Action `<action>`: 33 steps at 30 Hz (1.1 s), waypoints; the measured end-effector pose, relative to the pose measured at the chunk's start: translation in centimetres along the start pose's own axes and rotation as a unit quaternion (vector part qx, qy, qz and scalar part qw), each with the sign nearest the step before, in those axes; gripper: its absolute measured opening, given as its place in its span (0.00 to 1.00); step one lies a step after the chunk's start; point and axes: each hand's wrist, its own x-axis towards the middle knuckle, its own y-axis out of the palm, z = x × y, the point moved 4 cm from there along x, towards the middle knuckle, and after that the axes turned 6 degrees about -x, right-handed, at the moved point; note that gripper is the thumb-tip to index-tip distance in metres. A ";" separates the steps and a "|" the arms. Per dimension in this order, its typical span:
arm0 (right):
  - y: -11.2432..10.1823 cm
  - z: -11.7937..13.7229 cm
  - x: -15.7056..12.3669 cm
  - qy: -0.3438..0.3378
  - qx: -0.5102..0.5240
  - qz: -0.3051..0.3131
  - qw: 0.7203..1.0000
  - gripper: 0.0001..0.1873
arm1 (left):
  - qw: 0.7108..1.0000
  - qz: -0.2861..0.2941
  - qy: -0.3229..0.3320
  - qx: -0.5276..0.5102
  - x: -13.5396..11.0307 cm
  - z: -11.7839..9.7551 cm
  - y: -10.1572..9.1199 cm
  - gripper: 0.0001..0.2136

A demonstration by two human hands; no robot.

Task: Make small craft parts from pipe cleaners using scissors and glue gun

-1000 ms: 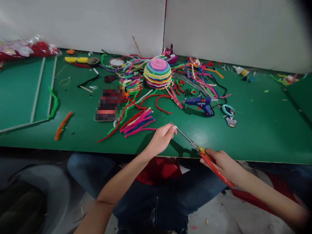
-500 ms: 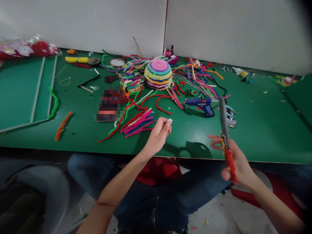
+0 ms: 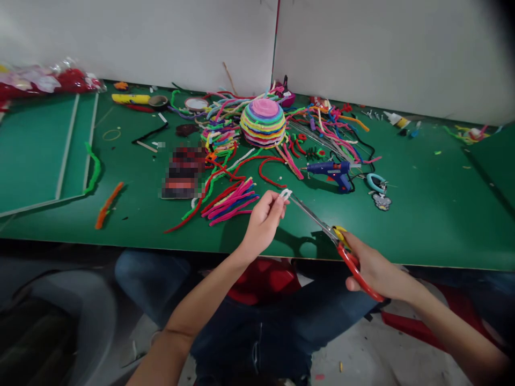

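On the green table, taking the white piece as the clock's hub, an orange strand lies well out at nine o'clock. A bundle of coloured strands lies nearer on that same line. The left hand, at half past seven, pinches the white piece (a small loop) between thumb and fingers above the table. The striped dome stands at eleven. The scissors reach in from four, tips just beside the piece; whether they touch it, I cannot tell. The glue gun lies on its side at two. Farther out at four, the right hand grasps the scissors by their red and yellow handles.
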 end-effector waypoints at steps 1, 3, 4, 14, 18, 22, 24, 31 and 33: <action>0.0 0.2 0.0 -0.005 -0.003 0.007 1.000 0.42 | 1.000 0.004 0.006 0.012 -0.1 -0.1 0.1 0.11; -0.1 0.6 0.1 -0.010 -0.002 0.015 1.000 0.43 | 0.999 0.012 0.013 0.029 -0.1 -0.2 0.2 0.10; -0.1 0.8 0.1 -0.010 -0.001 0.017 1.000 0.42 | 0.999 0.016 0.014 0.034 -0.2 -0.3 0.2 0.10; 0.0 1.7 0.7 -0.025 0.041 -0.003 0.999 0.20 | 0.996 0.007 -0.001 0.088 -0.4 -0.3 0.2 0.11; -0.1 2.0 0.9 -0.025 0.051 -0.007 0.998 0.21 | 0.992 -0.003 0.019 0.123 -0.5 -0.5 0.2 0.10; -0.2 2.2 0.9 -0.030 0.040 -0.019 0.999 0.23 | 0.993 -0.001 0.008 0.119 -0.5 -0.4 0.4 0.11; 0.0 2.0 0.9 -0.025 0.041 -0.020 0.999 0.25 | 0.993 -0.002 0.006 0.116 -0.5 -0.4 0.5 0.11; 0.5 1.4 1.1 -0.033 0.029 -0.016 0.999 0.20 | 0.993 0.007 -0.003 0.114 -0.4 -0.5 0.6 0.11; 0.4 1.6 1.1 -0.030 0.016 -0.006 0.999 0.19 | 0.994 0.012 -0.008 0.107 -0.4 -0.4 0.6 0.12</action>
